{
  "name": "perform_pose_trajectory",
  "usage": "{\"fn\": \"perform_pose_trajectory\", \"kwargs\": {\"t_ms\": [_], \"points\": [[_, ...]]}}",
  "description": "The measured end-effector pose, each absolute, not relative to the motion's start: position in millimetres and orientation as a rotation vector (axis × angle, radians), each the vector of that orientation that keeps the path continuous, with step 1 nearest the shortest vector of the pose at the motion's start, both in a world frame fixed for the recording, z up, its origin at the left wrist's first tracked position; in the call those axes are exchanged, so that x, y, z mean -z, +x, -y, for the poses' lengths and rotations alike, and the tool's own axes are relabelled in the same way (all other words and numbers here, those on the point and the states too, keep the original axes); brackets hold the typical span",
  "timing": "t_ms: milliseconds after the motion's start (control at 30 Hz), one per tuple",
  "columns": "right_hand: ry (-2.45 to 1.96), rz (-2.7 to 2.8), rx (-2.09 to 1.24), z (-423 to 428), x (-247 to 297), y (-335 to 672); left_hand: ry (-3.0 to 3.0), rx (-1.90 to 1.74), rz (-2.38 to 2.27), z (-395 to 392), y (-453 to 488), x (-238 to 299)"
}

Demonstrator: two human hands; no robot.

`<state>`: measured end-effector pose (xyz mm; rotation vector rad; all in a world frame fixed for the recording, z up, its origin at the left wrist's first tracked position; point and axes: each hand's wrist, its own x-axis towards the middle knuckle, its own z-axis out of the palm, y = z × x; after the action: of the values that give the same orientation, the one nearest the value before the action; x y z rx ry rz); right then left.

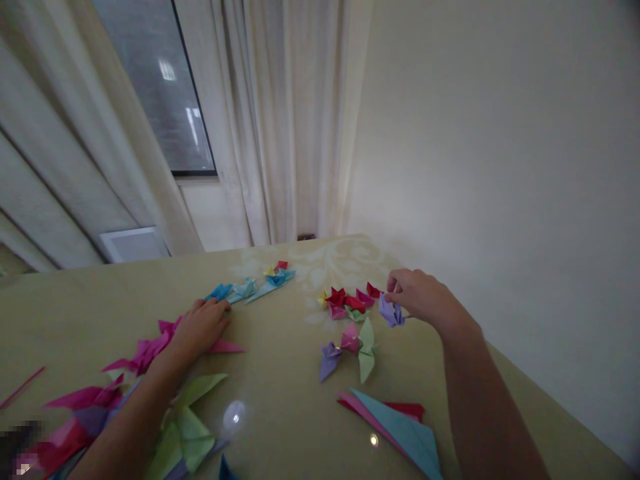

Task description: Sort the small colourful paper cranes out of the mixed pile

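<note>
The fingers [393, 285] of the right hand [420, 295] were pinched close together, right of the middle of the frame. They held a light purple paper shape [390, 311] at their tips, just above or on the worktop [280, 413]; I could not tell which. The left hand [203, 327] was left of the middle, palm down. Its fingers were bent, with the tips by a blue paper shape [219, 292]. I could not tell if they were holding it.

Just left of the right hand lay a small red paper shape [373, 290], and next to it a bunch of little red, pink, yellow and green paper shapes [345, 303]. Under that bunch in the frame sat a purple, pink and green trio [350, 338]. Past the left fingertips, blue, yellow and red paper shapes [275, 277] ran up toward the top middle.

Bright pink paper shapes [150, 347] lay beside the left arm, at the lower left. A big pale green paper shape [187, 427] was near the bottom. Bigger blue, pink and red folded papers [400, 427] lay at the lower right. A thin pink stick [23, 387] was by the left edge.

Farther back were curtains [300, 120], a dark window [165, 87] at the upper left and a plain wall [500, 133] at the upper right.
</note>
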<state>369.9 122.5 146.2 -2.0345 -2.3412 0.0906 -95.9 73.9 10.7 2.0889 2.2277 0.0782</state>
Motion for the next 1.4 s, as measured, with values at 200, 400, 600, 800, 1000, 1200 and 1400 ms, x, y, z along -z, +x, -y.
{"fn": "perform_pose_trajectory", "kwargs": {"t_ms": [200,400,600,800,1000,1200,1400], "points": [[-2.069,2.297,0.012,-118,-148,377,2.125,-0.344,-2.277,-81,-108,-16],[-2.144,2.221,0.059,-107,-155,378,2.006,-0.281,-2.537,-77,-121,4],[-2.168,2.237,0.042,-106,-155,381,1.997,-0.277,-2.311,-79,-117,-1],[-2.084,2.259,0.014,-107,-148,392,1.969,-0.349,-2.197,-79,-111,-22],[-2.145,2.159,0.082,-100,-156,391,1.955,-0.678,-1.835,-69,-79,-53],[-1.457,2.21,-0.377,-82,-167,356,1.921,-0.897,-1.377,-50,-12,-73],[-0.926,2.272,-0.891,-57,-150,290,2.014,-0.938,-1.314,-27,42,-87]]}}
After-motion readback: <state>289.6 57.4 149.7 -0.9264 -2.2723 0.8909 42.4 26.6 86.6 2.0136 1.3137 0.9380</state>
